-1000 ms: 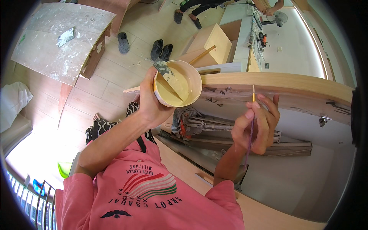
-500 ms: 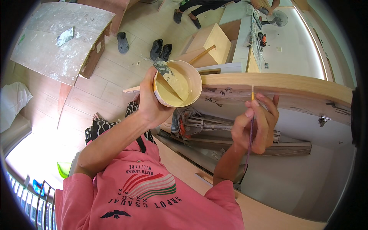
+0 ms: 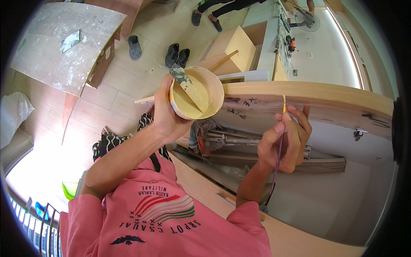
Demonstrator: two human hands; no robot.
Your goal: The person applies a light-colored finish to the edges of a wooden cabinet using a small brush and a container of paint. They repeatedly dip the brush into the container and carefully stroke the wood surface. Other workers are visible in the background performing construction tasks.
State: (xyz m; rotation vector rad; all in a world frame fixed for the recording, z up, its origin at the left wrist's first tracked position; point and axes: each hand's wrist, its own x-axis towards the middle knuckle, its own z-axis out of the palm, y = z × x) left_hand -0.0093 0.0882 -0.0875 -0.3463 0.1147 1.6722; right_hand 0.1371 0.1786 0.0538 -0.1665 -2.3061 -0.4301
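Observation:
My left hand is wrapped round a round tub of cream-coloured paint, tilted so that its inside shows. A putty knife with a dark, smeared blade stands in the tub, leaning on the rim by my thumb. In my right hand a thin paintbrush with a purple handle is pinched, bristles up. Its light tip meets the pale wooden edge of a door panel, and the bristles bend slightly there. Below the panel, my right forearm crosses in front of an open cabinet.
Inside the cabinet lie folded metal gear and a long brown box. A metal hinge hangs under the panel. Dark clogs lie on the tiled floor beyond, near a stained work table. Another person's legs and a fan are farther back.
The brush tip has shifted slightly right along the panel edge, and its bristles now curve. My left hand holds the tub almost still. The other person's hand in the background has moved.

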